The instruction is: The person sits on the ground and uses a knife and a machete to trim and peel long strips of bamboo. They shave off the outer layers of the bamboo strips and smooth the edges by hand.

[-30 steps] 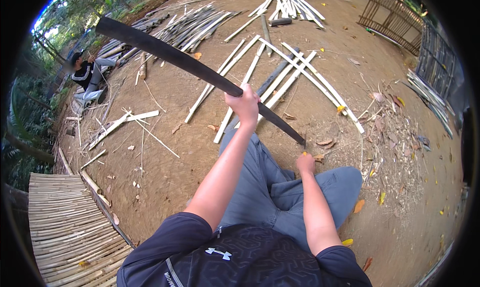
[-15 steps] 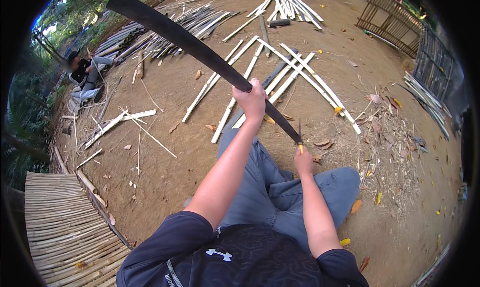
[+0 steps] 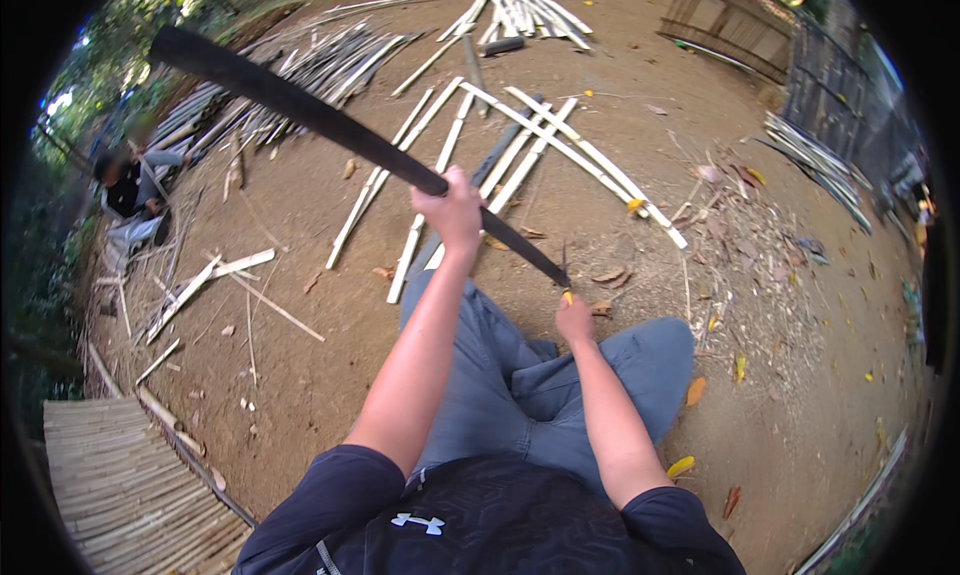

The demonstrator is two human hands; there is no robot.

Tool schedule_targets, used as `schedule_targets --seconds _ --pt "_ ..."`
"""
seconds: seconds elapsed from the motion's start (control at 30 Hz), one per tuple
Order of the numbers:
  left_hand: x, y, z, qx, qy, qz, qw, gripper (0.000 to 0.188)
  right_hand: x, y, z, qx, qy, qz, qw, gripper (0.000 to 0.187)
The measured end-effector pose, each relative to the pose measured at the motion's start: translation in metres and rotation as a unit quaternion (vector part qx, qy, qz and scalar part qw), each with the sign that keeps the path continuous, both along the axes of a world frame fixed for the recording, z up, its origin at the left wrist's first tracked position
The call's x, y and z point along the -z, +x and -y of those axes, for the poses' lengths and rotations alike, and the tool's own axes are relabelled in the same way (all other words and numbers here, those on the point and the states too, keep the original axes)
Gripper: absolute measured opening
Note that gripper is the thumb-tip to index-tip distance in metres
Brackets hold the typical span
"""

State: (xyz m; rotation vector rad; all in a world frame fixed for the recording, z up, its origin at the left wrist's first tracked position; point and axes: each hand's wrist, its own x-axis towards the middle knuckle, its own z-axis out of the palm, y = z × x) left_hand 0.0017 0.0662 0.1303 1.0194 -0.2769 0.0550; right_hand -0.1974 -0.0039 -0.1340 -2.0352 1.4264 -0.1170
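the left hand is gripping a dark pole partway along its length; its fingers are wrapping closed around the shaft. the pole is slanting above the ground. its broad-looking end is pointing toward the far left corner of the ground, and its narrow-looking end is reaching down close to the right hand.

the right hand is gripping a knife by the yellow handle, with the fingers closing around it. the blade is pointing away from the person and is standing at the near end of the pole; whether blade and pole are touching, the view is not showing.

the wearer is sitting on the ground with the legs folding in gray trousers. pale strips are lying beyond the knees, some crossing one another. a pile of dark and pale strips is lying toward the far left corner of the ground, and another person is sitting by the left edge. a slatted platform is occupying the near left corner. an orange leaf is lying just beside the right knee.
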Motion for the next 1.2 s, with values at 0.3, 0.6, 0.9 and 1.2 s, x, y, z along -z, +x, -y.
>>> schedule_targets --seconds 0.3,0.6,0.9,1.2 --pt "-0.002 0.004 -0.007 -0.013 0.014 0.027 0.999 0.027 -0.039 0.01 -0.016 -0.02 0.005 0.028 0.999 0.038" --pt "0.001 0.0 -0.004 0.002 0.002 0.024 1.0 0.028 -0.026 0.007 -0.012 0.019 -0.005 0.03 0.999 0.038" --pt "-0.01 -0.01 0.009 -0.012 0.034 0.024 0.999 0.025 -0.015 -0.003 -0.001 0.017 0.078 -0.057 0.995 0.036" --pt "0.009 0.014 0.004 -0.012 0.028 0.036 0.999 0.022 -0.02 -0.002 0.0 0.028 0.096 -0.035 0.994 0.039"
